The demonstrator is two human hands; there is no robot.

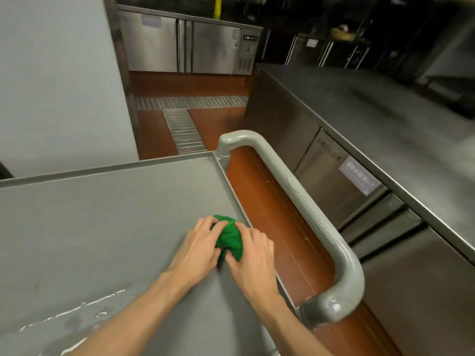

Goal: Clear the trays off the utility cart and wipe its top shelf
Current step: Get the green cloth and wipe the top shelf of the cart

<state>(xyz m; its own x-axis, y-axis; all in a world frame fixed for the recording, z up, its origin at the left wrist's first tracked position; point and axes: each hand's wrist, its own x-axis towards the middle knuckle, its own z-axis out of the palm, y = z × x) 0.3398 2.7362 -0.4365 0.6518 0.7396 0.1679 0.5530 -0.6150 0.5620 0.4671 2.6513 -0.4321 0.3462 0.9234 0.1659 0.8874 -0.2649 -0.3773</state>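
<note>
Utility cart, top shelf point(108, 227): grey plastic with a raised rim, seen from above; its near and left parts run out of frame, and any lower shelves are hidden beneath it. No trays rest on the visible part.

Wet streaks point(77, 309): glossy patches on the shelf at lower left, edges indistinct.

Green cloth point(229, 238): bunched into a wad on the shelf near its right rim, largely covered by the fingers of both hands, so its full shape cannot be made out.

Left hand point(198, 249): fingers curled over the left side of the cloth, closed on it; forearm bare.

Right hand point(253, 260): fingers pressed around the right side of the cloth, likewise closed on it, wrist above the shelf rim.

Cart handle point(308, 201): thick grey tube looping off the right end of the shelf, over red-brown floor.

Stainless tabletop point(372, 119): to the right, motion-blurred; a panel below it point(359, 179) carries markings too smeared to read.

Background: steel cabinet point(190, 44), floor drain grate point(183, 129); far right corner dark, contents unclear.
</note>
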